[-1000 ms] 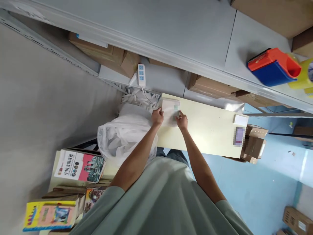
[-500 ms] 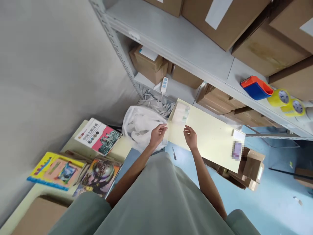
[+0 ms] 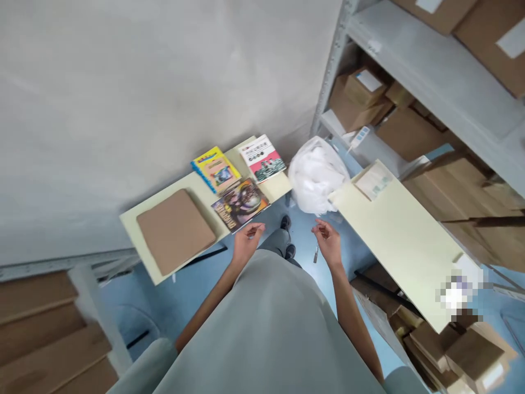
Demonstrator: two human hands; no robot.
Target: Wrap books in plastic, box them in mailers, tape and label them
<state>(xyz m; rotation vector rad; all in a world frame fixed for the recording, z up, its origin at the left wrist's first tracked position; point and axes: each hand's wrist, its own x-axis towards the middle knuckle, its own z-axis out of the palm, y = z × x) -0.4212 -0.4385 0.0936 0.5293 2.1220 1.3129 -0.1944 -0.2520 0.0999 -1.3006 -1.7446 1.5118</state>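
Observation:
My left hand (image 3: 247,242) hangs with loosely curled, parted fingers and nothing in it. It is nearest to a dark comic-style book (image 3: 241,203) at the edge of a pale yellow table (image 3: 135,230). Behind that lie a yellow book with a blue edge (image 3: 216,168) and a white and pink book (image 3: 262,158). My right hand (image 3: 328,242), open and holding nothing, is over the blue floor beside a second pale table (image 3: 394,235). A whitish flat packet with a green print (image 3: 373,181) lies at that table's far end.
A brown cardboard stack (image 3: 176,231) covers much of the left table. Between the tables stands a white plastic bag (image 3: 318,174). Grey shelving (image 3: 435,54) with cartons is at right; open cartons (image 3: 455,355) sit below. A small thin object (image 3: 315,254) lies on the floor.
Both hands have let go of the whitish packet, which stays on the right table, and have drawn back. My view has turned left, toward the table with the books.

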